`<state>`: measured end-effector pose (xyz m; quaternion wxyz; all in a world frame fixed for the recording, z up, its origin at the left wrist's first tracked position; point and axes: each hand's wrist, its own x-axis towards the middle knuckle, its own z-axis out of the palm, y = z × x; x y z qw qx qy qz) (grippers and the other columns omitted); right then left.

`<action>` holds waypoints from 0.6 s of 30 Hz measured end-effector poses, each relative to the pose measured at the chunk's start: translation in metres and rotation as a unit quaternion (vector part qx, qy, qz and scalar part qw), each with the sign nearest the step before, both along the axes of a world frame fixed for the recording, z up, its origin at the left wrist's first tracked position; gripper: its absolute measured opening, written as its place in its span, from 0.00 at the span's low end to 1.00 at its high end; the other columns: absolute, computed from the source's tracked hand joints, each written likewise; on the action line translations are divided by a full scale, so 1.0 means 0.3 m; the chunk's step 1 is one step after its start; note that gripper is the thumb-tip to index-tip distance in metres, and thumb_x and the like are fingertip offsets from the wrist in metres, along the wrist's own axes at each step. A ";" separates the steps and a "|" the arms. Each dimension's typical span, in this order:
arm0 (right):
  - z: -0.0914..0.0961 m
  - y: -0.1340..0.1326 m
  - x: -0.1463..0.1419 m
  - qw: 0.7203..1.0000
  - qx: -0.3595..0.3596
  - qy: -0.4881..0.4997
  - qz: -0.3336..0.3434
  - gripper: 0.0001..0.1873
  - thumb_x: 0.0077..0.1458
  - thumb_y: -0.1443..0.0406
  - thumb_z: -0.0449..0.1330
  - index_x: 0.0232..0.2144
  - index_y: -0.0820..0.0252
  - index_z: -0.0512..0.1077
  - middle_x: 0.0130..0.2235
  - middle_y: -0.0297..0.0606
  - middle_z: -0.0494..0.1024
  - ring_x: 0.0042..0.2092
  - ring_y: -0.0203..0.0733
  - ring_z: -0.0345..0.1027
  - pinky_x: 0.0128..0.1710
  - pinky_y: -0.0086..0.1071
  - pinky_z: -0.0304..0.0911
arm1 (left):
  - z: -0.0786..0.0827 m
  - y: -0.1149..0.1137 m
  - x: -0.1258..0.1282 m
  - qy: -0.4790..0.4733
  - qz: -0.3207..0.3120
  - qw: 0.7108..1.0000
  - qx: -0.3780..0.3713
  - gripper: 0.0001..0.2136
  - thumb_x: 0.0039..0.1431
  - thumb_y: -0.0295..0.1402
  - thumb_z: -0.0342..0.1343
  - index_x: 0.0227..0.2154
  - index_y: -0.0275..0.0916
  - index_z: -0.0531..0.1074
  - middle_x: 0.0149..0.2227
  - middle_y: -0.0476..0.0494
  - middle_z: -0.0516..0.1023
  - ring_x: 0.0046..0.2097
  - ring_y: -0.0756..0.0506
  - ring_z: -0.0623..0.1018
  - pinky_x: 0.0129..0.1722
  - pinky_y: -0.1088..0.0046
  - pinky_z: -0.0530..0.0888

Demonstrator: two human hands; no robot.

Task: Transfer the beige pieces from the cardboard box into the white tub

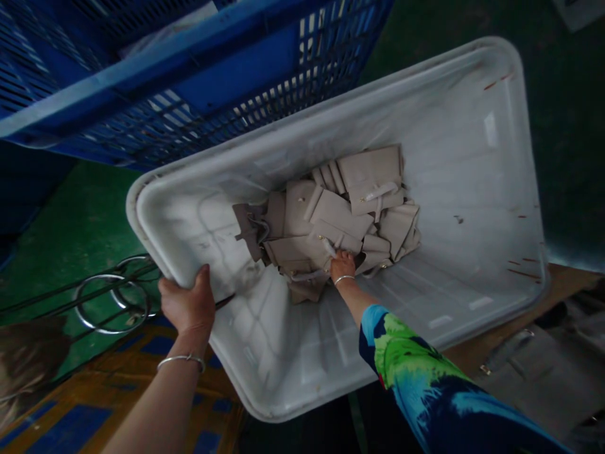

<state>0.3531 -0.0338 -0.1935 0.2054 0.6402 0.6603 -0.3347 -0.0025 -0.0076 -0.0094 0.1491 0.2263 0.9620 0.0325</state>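
A deep white plastic tub (454, 195) lies before me, its long side slanting up to the right. My left hand (189, 299) is closed over the rim at its left end, thumb up. On the tub's floor is a loose heap of beige leather-like bag pieces (343, 211), some with small gold-coloured fittings and wrapped straps. My right hand (342, 265) reaches down into the tub with fingers curled at the near edge of the heap, on a beige bag piece (333, 236) with a pale wrapped strap. Its fingertips are partly hidden.
A blue slatted crate (227, 69) stands right against the tub's far side. Metal rings (112, 304) on dark cords are at the left. A taped carton (127, 391) lies below my left arm, and more beige bags (534, 372) lie at the lower right. The floor is green.
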 end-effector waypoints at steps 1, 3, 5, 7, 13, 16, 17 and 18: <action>-0.001 -0.003 0.003 1.000 0.005 0.013 0.002 0.10 0.65 0.64 0.62 0.46 0.64 0.77 0.54 0.48 0.75 0.61 0.54 0.63 0.65 0.54 0.54 | 0.000 0.000 0.000 0.000 0.000 1.000 0.001 0.27 0.51 0.51 0.64 0.46 0.36 0.69 0.45 0.31 0.79 0.51 0.25 0.80 0.53 0.47 0.77; 0.004 -0.008 0.022 0.999 0.020 0.038 0.002 0.11 0.65 0.64 0.62 0.47 0.63 0.77 0.55 0.47 0.74 0.61 0.54 0.63 0.65 0.54 0.54 | 0.000 0.000 -0.001 -0.002 -0.001 1.000 -0.002 0.28 0.52 0.50 0.64 0.47 0.34 0.69 0.46 0.30 0.80 0.51 0.25 0.80 0.53 0.46 0.77; 0.015 -0.011 0.056 0.998 0.042 0.054 -0.010 0.12 0.65 0.65 0.62 0.50 0.61 0.76 0.58 0.44 0.72 0.60 0.51 0.64 0.64 0.52 0.57 | 0.000 0.002 -0.003 -0.003 -0.004 1.000 -0.010 0.29 0.52 0.49 0.65 0.49 0.32 0.70 0.48 0.27 0.80 0.53 0.24 0.80 0.53 0.44 0.77; 0.026 -0.011 0.097 0.996 0.068 0.045 -0.043 0.12 0.66 0.66 0.60 0.50 0.61 0.74 0.58 0.42 0.72 0.58 0.49 0.66 0.60 0.48 0.62 | 0.001 0.005 -0.004 -0.004 -0.003 1.000 -0.013 0.30 0.52 0.49 0.65 0.50 0.30 0.70 0.50 0.24 0.80 0.54 0.22 0.80 0.53 0.44 0.77; 0.015 0.010 0.195 0.959 0.120 -0.110 -0.230 0.17 0.67 0.63 0.61 0.56 0.63 0.70 0.57 0.47 0.71 0.55 0.49 0.69 0.55 0.48 0.69 | 0.001 0.011 -0.007 -0.002 -0.005 1.000 -0.023 0.33 0.52 0.49 0.66 0.52 0.27 0.71 0.52 0.19 0.79 0.55 0.20 0.79 0.53 0.42 0.76; -0.006 0.036 0.231 0.940 0.086 -0.162 -0.289 0.17 0.69 0.61 0.60 0.57 0.60 0.70 0.59 0.47 0.71 0.55 0.49 0.70 0.55 0.48 0.70 | -0.007 0.011 -0.015 0.004 -0.001 1.000 -0.020 0.34 0.50 0.48 0.67 0.53 0.26 0.71 0.51 0.18 0.80 0.54 0.19 0.80 0.52 0.41 0.77; -0.014 0.048 0.243 0.939 0.066 -0.163 -0.296 0.17 0.69 0.60 0.60 0.56 0.60 0.71 0.57 0.46 0.72 0.53 0.48 0.71 0.53 0.47 0.72 | -0.009 0.011 -0.018 0.005 -0.001 1.000 -0.018 0.34 0.49 0.48 0.68 0.53 0.27 0.71 0.52 0.19 0.80 0.54 0.19 0.79 0.52 0.41 0.77; -0.021 0.059 0.255 0.941 0.045 -0.156 -0.297 0.17 0.69 0.60 0.60 0.56 0.61 0.71 0.55 0.46 0.74 0.51 0.46 0.72 0.51 0.45 0.73 | -0.011 0.010 -0.020 0.007 -0.002 1.000 -0.015 0.34 0.49 0.48 0.68 0.53 0.27 0.71 0.52 0.19 0.80 0.55 0.19 0.79 0.52 0.40 0.77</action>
